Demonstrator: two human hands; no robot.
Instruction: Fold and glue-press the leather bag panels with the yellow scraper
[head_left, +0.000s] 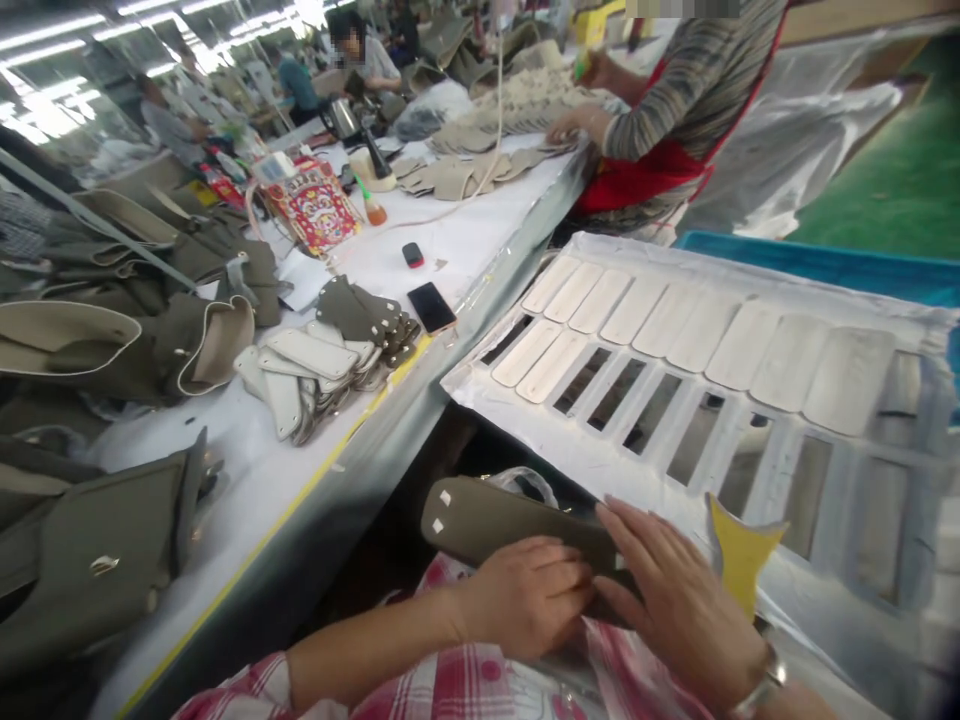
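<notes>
A dark olive leather-like piece (495,515) with a rounded end and two small white patches lies across my lap. My left hand (525,595) is closed around its near edge, fingers curled. Over the piece's right end rests my right hand (675,590), its fingers stretched out and the thumb apart; the exact contact there is partly hidden. Beside the right hand stands a yellow notched piece (742,555). On the table to the left are a pile of pale grey strips (300,365) and a stack of olive pieces (360,315) with white patches.
A white slotted rack (480,385) at right carries several pale strips (652,315). Olive bags (97,540) cover the left table, along with a phone (431,307) and a red patterned bag (319,210). A co-worker in a striped sleeve (660,115) handles beige pieces at the back.
</notes>
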